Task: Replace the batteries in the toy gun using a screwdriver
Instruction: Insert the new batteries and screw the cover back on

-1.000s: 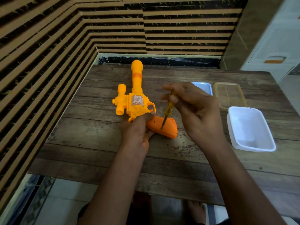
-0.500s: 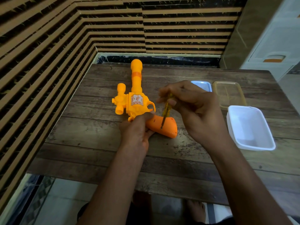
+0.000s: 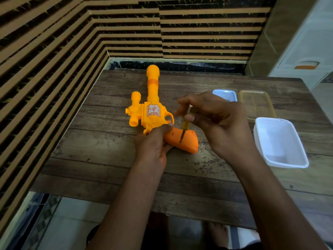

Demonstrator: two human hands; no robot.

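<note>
Since a second ago the right grip (image 3: 216, 123) has rolled its fingertips a little round the screwdriver (image 3: 185, 125), so that less of the yellow handle shows. The tip has stayed on the same spot of the gun (image 3: 153, 114), and neither the gun nor the left grip (image 3: 153, 147) has moved.

The right grip pinches the screwdriver's top between thumb and fingers and holds it nearly upright, leaning slightly. Its tip rests on the orange butt (image 3: 187, 144) (whether it sits in a screw head is too small to tell).

The gun lies on its side on the counter (image 3: 100, 147), barrel pointing away toward the striped wall (image 3: 54, 51), scope to the left, butt to the right. The left grip curls round the gun where the yellow body meets the butt, thumb on top.

To the right, apart from the gun, stands a white tub (image 3: 281, 141). Behind it lie an amber tray (image 3: 255, 103) and, just beside that, a blue tray (image 3: 225, 94), partly hidden by the right grip.
</note>
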